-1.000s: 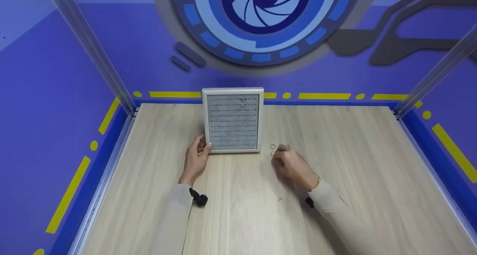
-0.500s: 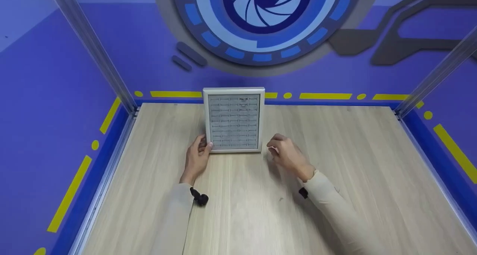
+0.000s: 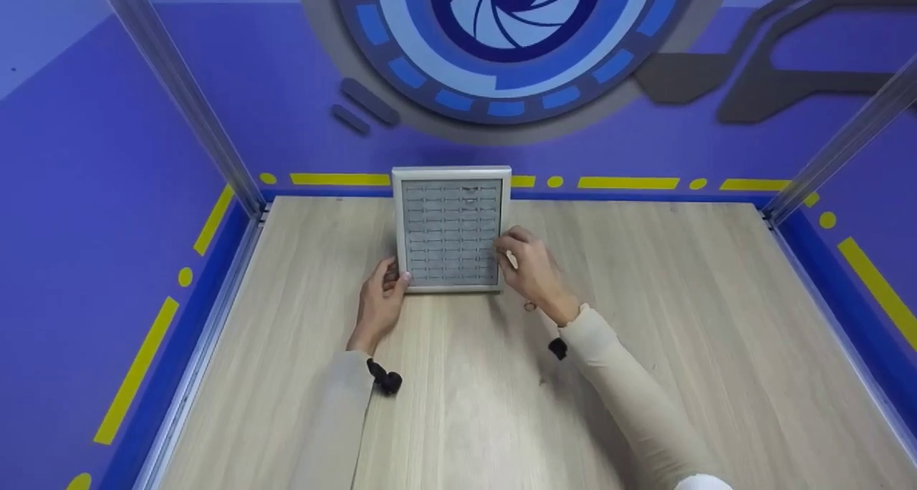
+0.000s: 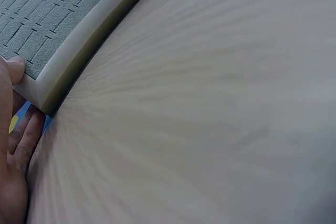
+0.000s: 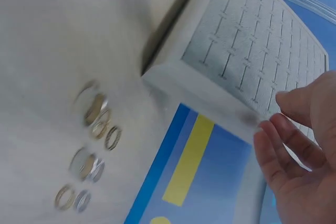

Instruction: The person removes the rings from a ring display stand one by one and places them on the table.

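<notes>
A white-framed ring display [image 3: 453,236] with slotted grey foam stands tilted back on the table. Two rings [image 3: 469,190] sit in slots near its upper right. My left hand [image 3: 380,304] grips its lower left corner; in the left wrist view the thumb [image 4: 16,69] lies on the frame's front, other fingers behind. At the display's right edge, my right hand [image 3: 531,268] has thumb and fingertips together in a pinch on a small ring, which the fingers hide. Several loose gold and silver rings [image 5: 113,137] lie on the table below that hand, one ring [image 3: 530,306] showing past the wrist.
The wooden tabletop [image 3: 645,275] runs back to a blue-purple wall [image 3: 609,146] with yellow dashes. Side walls and metal posts [image 3: 193,110] bound it left and right. A small dark mark [image 3: 542,382] shows on the table near the front.
My right hand has risen from the loose rings on the table and moved left and away from me to the display's right edge. The left hand keeps its grip on the corner.
</notes>
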The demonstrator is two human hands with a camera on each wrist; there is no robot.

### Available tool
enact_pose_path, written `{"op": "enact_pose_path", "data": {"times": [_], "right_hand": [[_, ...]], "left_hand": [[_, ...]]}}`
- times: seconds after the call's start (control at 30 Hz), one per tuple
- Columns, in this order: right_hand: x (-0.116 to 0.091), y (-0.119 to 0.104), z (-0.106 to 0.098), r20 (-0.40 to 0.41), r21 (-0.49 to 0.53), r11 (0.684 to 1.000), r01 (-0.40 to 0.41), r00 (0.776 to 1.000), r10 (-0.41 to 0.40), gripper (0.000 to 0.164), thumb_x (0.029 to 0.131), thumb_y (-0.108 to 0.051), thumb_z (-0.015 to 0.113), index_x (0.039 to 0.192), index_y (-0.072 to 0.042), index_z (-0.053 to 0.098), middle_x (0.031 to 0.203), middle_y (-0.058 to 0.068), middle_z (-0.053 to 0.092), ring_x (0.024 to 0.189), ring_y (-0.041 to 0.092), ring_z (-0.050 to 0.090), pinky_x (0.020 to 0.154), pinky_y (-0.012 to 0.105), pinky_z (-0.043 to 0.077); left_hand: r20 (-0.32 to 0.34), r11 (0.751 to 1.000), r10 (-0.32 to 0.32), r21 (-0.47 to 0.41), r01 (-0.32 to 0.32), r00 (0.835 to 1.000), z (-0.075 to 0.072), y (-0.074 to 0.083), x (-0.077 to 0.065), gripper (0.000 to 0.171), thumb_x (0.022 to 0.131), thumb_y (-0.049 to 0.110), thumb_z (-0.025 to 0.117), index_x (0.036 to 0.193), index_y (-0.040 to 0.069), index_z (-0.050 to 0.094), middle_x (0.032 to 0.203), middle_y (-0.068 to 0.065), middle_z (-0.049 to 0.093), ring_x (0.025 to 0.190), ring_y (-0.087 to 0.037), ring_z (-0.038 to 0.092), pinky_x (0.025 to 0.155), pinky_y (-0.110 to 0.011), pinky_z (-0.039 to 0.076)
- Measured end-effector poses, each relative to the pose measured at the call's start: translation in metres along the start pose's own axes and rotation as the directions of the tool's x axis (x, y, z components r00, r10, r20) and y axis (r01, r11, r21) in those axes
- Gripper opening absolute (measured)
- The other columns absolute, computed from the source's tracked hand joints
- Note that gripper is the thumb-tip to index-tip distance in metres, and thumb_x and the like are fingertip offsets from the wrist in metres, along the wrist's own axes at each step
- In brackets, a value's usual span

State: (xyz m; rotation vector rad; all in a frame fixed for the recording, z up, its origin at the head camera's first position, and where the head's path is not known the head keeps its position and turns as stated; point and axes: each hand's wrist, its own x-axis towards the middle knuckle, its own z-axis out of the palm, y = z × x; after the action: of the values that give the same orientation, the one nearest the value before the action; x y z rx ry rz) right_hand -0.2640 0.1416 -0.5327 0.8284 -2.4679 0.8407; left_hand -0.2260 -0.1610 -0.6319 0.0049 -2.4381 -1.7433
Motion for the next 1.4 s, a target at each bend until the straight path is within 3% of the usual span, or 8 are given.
{"op": "enact_pose_path", "data": {"times": [0.3,0.67,1.2,1.4], "right_hand": [[0.029,-0.012,0.008,-0.088,0.009,1.0,0.003,0.996,-0.002,0.011,0.099,0.002,0.071,0.107,0.001,0.078,0.103,0.012,0.068,0.088,0.023,0.069,0.074,0.031,0.063],[0.065,-0.025,0.015,-0.189,0.002,1.0,0.022,0.982,-0.021,0.012,0.1,0.0,0.071,0.11,0.003,0.077,0.108,0.016,0.07,0.095,0.029,0.073,0.083,0.034,0.065],[0.077,-0.031,0.018,-0.186,-0.065,0.997,-0.046,0.982,0.033,0.009,0.103,-0.002,0.068,0.103,0.001,0.077,0.101,0.016,0.068,0.09,0.03,0.073,0.079,0.038,0.066],[0.078,-0.029,0.019,-0.199,-0.064,0.997,-0.033,0.98,0.02,0.01,0.104,-0.002,0.066,0.102,0.0,0.076,0.1,0.014,0.067,0.09,0.029,0.072,0.079,0.038,0.065]], "left_hand": [[0.001,1.0,-0.004,-0.009,0.004,1.0,0.0,0.002,0.002,0.044,0.11,0.03,0.063,0.151,0.015,0.056,0.137,-0.008,0.066,0.123,-0.024,0.066,0.108,-0.044,0.057],[-0.01,1.0,0.005,-0.006,-0.005,1.0,-0.002,0.0,0.0,0.045,0.11,0.029,0.063,0.152,0.015,0.056,0.137,-0.008,0.066,0.123,-0.024,0.066,0.109,-0.045,0.056],[-0.01,1.0,-0.002,-0.001,0.002,1.0,-0.001,-0.001,0.002,0.044,0.11,0.029,0.063,0.151,0.016,0.056,0.138,-0.008,0.066,0.123,-0.024,0.066,0.109,-0.045,0.057],[-0.01,1.0,0.008,0.0,-0.008,1.0,-0.001,-0.001,0.003,0.045,0.11,0.028,0.064,0.151,0.013,0.056,0.137,-0.01,0.067,0.122,-0.025,0.067,0.108,-0.044,0.057]]}}
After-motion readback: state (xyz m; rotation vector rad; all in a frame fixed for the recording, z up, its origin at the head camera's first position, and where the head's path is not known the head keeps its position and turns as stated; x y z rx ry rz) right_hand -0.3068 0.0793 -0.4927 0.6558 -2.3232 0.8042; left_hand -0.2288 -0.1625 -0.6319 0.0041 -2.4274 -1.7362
